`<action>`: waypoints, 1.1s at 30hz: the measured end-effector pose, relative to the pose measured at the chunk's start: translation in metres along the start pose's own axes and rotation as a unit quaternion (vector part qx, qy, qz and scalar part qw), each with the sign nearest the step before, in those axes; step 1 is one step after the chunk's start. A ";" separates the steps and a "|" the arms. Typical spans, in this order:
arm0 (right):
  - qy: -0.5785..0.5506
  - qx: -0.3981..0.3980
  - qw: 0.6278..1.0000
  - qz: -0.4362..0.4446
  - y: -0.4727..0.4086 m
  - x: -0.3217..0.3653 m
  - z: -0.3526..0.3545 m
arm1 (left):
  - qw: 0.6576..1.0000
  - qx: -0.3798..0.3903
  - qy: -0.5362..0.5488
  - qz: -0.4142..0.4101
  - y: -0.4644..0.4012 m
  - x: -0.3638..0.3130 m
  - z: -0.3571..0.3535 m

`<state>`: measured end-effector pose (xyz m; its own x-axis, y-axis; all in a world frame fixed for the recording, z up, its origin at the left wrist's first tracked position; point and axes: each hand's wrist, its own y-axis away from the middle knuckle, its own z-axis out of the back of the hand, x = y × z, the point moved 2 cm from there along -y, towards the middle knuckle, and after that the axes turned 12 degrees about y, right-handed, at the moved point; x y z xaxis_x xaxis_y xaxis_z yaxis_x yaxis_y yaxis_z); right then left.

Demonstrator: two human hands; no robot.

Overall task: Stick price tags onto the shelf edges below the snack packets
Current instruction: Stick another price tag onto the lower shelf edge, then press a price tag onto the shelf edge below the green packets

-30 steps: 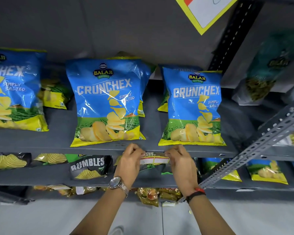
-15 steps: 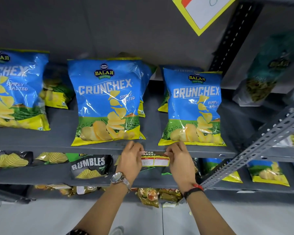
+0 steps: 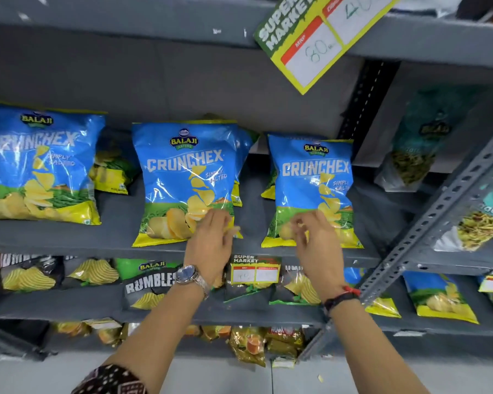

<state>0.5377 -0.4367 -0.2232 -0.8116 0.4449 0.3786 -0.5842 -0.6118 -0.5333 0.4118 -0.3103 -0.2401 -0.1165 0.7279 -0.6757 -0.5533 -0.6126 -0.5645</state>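
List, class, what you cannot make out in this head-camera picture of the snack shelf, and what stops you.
- Handwritten prices on the price tag: too small and faint.
- Fingertips of the left hand and right hand: motion blur, so contact with the Crunchex packets is unclear.
- Big yellow sign: cut off by the top edge.
- Right-side packets: blurred.

Three blue Crunchex packets point(image 3: 187, 180) stand in front on the middle shelf point(image 3: 54, 237). Two price tags are visible: a small one point(image 3: 254, 270) below, a big one point(image 3: 319, 38) above. Two hands point(image 3: 211, 240) reach in.
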 end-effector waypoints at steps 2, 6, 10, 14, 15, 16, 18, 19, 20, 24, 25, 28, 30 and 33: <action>-0.008 -0.097 0.995 0.038 -0.021 0.020 0.038 | 0.994 -0.082 -0.006 -0.074 -0.020 -0.030 0.023; 0.015 -0.321 0.935 0.149 -0.064 0.070 0.122 | 0.950 -0.233 0.016 -0.205 -0.067 -0.100 0.069; 0.054 -0.368 0.911 0.178 -0.104 0.106 0.171 | 0.937 -0.259 -0.018 -0.232 -0.109 -0.152 0.096; 0.118 -0.266 0.945 0.149 -0.131 0.112 0.179 | 0.953 -0.193 -0.051 -0.228 -0.130 -0.167 0.096; 0.117 -0.258 0.948 0.146 -0.134 0.111 0.179 | 0.956 -0.183 -0.042 -0.224 -0.132 -0.167 0.095; 0.101 -0.258 0.950 0.142 -0.134 0.111 0.180 | 0.960 -0.177 -0.028 -0.215 -0.133 -0.167 0.094; 0.054 -0.264 0.953 0.137 -0.133 0.110 0.182 | 0.964 -0.178 -0.006 -0.198 -0.136 -0.166 0.093; 0.028 -0.263 0.955 0.137 -0.133 0.111 0.184 | 0.965 -0.179 -0.001 -0.193 -0.137 -0.166 0.092; 0.002 -0.260 0.955 0.142 -0.132 0.112 0.186 | 0.965 -0.181 0.003 -0.187 -0.137 -0.166 0.092; -0.033 -0.227 0.955 0.186 -0.123 0.112 0.194 | 0.966 -0.199 0.026 -0.163 -0.140 -0.171 0.091; -0.038 -0.224 0.954 0.197 -0.119 0.111 0.194 | 0.966 -0.201 0.030 -0.161 -0.140 -0.172 0.092; -0.065 -0.232 0.947 0.211 -0.100 0.103 0.187 | 0.963 -0.192 0.042 -0.182 -0.137 -0.170 0.092; -0.125 -0.243 0.946 0.176 -0.092 0.092 0.179 | 0.961 -0.170 0.060 -0.211 -0.132 -0.167 0.092; -0.261 -0.207 0.940 0.067 -0.093 0.078 0.166 | 0.955 -0.142 0.123 -0.231 -0.128 -0.162 0.092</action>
<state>0.5274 -0.4535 -0.0187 -0.8331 -0.0664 0.5492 -0.5117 -0.2849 -0.8106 0.4252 -0.3211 -0.0149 0.3019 0.8675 -0.3953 -0.2494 -0.3284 -0.9110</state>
